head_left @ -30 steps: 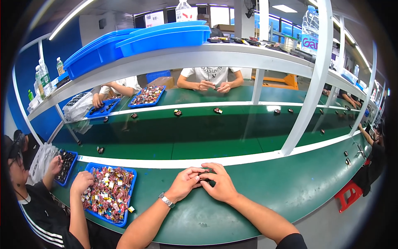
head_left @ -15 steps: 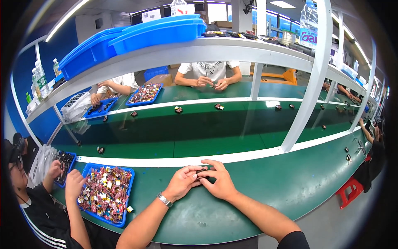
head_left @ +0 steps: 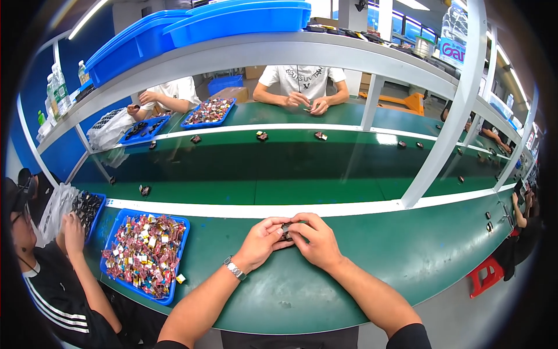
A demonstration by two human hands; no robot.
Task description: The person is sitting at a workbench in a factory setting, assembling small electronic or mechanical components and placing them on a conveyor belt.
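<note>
My left hand (head_left: 260,242) and my right hand (head_left: 314,240) meet over the green table (head_left: 407,256), just short of the white strip at the belt's edge. Together they pinch a small dark part (head_left: 286,230) between the fingertips; most of it is hidden by my fingers. A metal watch sits on my left wrist. A blue tray (head_left: 114,249) heaped with red, pink and yellow small pieces lies on the table to my left, about a hand's width from my left forearm.
A green conveyor belt (head_left: 279,168) runs beyond the white strip, carrying scattered small dark parts (head_left: 263,136). A person (head_left: 35,262) sits at my left with a tray of dark parts. Two people work across the belt. Blue bins (head_left: 244,17) stand on the overhead shelf; a white post (head_left: 442,134) rises at right.
My hands stay together on the small part, with the fingers shifting slightly around it. The view has tilted a little; the person at my left keeps reaching into the dark tray.
</note>
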